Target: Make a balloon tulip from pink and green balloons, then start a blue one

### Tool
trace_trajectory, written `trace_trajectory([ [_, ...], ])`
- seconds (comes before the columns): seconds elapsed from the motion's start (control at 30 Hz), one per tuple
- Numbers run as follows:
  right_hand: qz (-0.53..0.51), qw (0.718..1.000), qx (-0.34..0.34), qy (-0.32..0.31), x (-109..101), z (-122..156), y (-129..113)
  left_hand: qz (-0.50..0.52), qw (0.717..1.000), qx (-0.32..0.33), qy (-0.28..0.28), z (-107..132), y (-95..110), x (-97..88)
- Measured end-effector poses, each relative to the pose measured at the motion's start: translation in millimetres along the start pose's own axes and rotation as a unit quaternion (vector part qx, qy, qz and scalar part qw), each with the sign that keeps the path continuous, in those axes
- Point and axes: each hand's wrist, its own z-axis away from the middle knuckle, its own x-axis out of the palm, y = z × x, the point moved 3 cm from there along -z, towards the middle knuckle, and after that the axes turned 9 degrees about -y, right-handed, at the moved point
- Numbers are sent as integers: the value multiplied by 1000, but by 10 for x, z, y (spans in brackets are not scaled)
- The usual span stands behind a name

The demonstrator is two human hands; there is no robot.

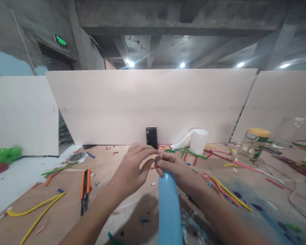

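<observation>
A long, inflated light-blue modelling balloon (169,207) runs from the bottom edge of the view up to my hands. My right hand (172,165) is closed around its upper end, thumb and fingers pinching the neck. From the left, my left hand (134,166) reaches to the same tip, its thumb and fingers coming together at the balloon's end. Only a small dark-blue bit of the neck shows between the fingertips; the rest of it is hidden.
Uninflated balloons, including a yellow one (35,206), litter the table. An orange-black cutter knife (85,191) lies left. Behind stand a dark phone-like object (152,137), a white paper roll (199,141), a yellow-lidded jar (253,146) and a white panel (153,102). Green balloons (6,154) lie far left.
</observation>
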Motion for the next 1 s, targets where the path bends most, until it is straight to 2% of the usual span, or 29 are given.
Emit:
trace_trajectory([
  [0.13, 58, 998, -15, -12, -15, 43, -102, 55, 996, -27, -59, 15, 39, -83],
  [0.2, 100, 995, -6, -19, -12, 53, -113, 63, 995, -27, -68, 16, 50, -110],
  [0.37, 124, 992, 6, -18, 32, 60, -109, 82, 995, -56, -12, 3, 65, -105],
  [0.5, 76, 997, 21, -12, 92, 53, -87, 73, 977, -179, 92, 23, -121, -149],
  [0.6, 16, 997, 71, -29, 145, 40, -7, 95, 951, -256, 146, 47, -324, -173],
  [0.67, -20, 995, 87, -34, 159, 16, 53, 133, 939, -274, 157, 46, -405, -123],
  [0.77, -61, 997, 42, 20, 80, -65, 101, 253, 926, -259, 105, 18, -385, 88],
  [0.8, -80, 995, 21, 56, 23, -101, 111, 320, 912, -249, 67, 10, -346, 183],
  [0.83, -102, 990, 2, 98, -46, -137, 121, 401, 883, -244, 28, 9, -299, 278],
  [0.93, -144, 962, -34, 229, -286, -231, 164, 601, 749, -253, -116, 41, -137, 501],
  [0.97, -142, 953, -44, 264, -363, -253, 178, 632, 714, -256, -162, 51, -92, 535],
  [1.0, -136, 944, -58, 295, -434, -269, 187, 641, 695, -259, -200, 51, -65, 547],
])
